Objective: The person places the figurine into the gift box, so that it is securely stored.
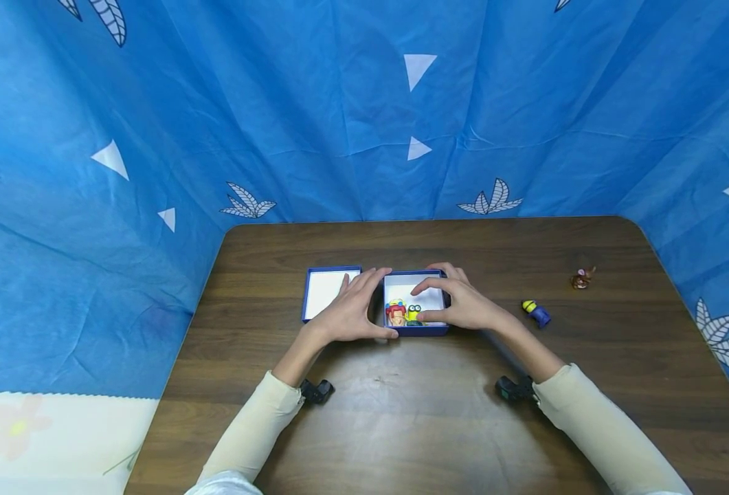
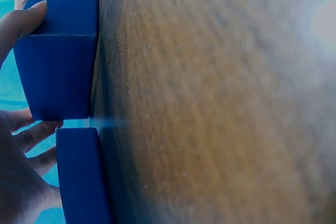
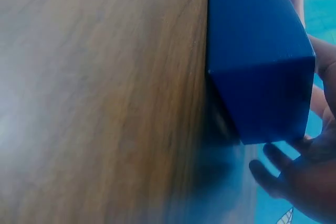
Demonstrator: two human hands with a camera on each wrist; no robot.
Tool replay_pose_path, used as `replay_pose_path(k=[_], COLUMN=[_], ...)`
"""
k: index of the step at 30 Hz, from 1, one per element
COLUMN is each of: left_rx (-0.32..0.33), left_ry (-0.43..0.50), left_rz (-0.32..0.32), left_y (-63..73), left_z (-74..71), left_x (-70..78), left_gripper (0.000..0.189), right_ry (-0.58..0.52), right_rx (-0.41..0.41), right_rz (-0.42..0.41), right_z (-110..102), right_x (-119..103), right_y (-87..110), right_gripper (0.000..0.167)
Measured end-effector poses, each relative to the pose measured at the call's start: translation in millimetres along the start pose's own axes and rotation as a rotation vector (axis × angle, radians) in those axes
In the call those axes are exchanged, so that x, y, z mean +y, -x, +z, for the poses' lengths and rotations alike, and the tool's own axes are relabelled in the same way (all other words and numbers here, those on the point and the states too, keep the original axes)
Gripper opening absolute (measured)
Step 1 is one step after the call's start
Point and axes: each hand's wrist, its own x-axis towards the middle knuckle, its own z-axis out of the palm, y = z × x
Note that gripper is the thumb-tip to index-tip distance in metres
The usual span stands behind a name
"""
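A blue box (image 1: 422,331) with a white inside stands between my hands. My left hand (image 1: 353,313) spans its left side, thumb at the front left corner and fingertips toward the back. In the left wrist view that thumb (image 2: 35,17) presses the blue front wall. Inside the box lie a red-shirted toy figure (image 1: 396,315) and a yellow-green figure (image 1: 413,314) with big eyes. My right hand (image 1: 466,306) reaches over the right wall, its thumb beside the yellow-green figure and its index finger apart from it. The other fingers of that hand extend behind the box's back right corner.
A shallow blue lid (image 1: 323,292), white inside, lies left of the box, partly under my left fingers. Right on the wooden table (image 1: 401,412) are a purple figure with a yellow head (image 1: 536,313) and a small brown figure (image 1: 582,278). A blue curtain (image 1: 352,103) hangs behind.
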Motion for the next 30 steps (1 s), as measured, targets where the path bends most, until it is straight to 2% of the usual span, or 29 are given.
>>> replay_pose_path(k=[9, 16, 30], left_rx=[0.005, 0.007, 0.009], left_ry=[-0.002, 0.0, 0.0], left_rz=[-0.009, -0.011, 0.003], left_y=[-0.3, 0.8, 1.7], left_z=[0.1, 1.0, 0.1], left_x=[1.1, 2.7, 0.9], left_gripper=[0.126, 0.126, 0.126], right_ry=[-0.077, -0.075, 0.037], right_rx=[0.1, 0.171, 0.123], right_rz=[-0.043, -0.065, 0.02], right_z=[-12, -26, -78], right_x=[7, 17, 48], right_y=[13.4, 32.8, 93.8], right_gripper=[0.037, 0.032, 0.037])
